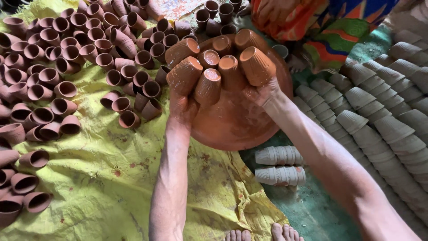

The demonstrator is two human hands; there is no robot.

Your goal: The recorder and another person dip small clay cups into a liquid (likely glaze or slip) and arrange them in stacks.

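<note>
Both hands, left (pixel 183 106) and right (pixel 262 93), have fingers stuck inside wet orange cups (pixel 208 85), each grip clamped on several, above a basin (pixel 236 125); brown cups (pixel 67 89) lie left.

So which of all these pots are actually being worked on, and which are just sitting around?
In hand:
- wet orange cups, gripped by left hand and right hand
- round clay basin beneath them

Lying about:
- brown cups on yellow sheet
- grey stacked cups
- two grey stacks on their sides
</note>
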